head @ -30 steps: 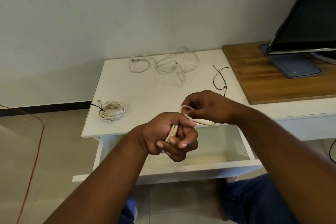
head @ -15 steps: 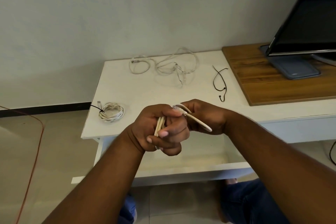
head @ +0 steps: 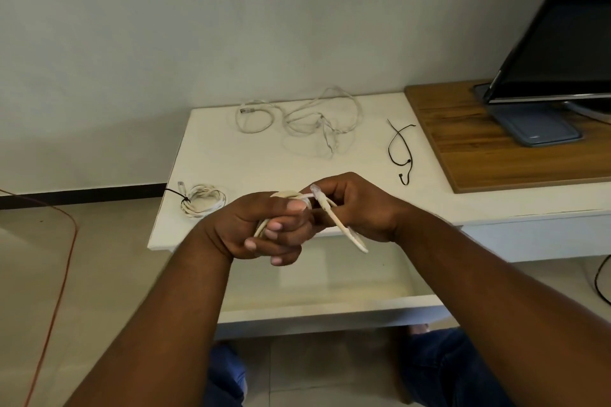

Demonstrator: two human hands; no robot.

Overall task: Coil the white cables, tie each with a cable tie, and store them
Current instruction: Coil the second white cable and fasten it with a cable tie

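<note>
Our left hand (head: pixel 264 228) grips a coiled white cable (head: pixel 344 229) in curled fingers, above the open drawer (head: pixel 330 306). Our right hand (head: pixel 358 205) pinches the cable's plug end just beside it, the hands touching. On the counter (head: pixel 231 158) behind, a tied coil (head: pixel 203 205) lies at left, loose white cables (head: pixel 297 119) by the wall, and black cable ties (head: pixel 400 149) to the right.

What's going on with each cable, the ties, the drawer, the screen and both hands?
held cable, partly coiled, untied, one end sticking out
tied cable, coiled, tied, lying on the table
loose cable, uncoiled, tangled on the table
ties, unused, lying on the table
drawer, open
screen, dark
left hand, grips the held cable
right hand, holds its free end
</note>
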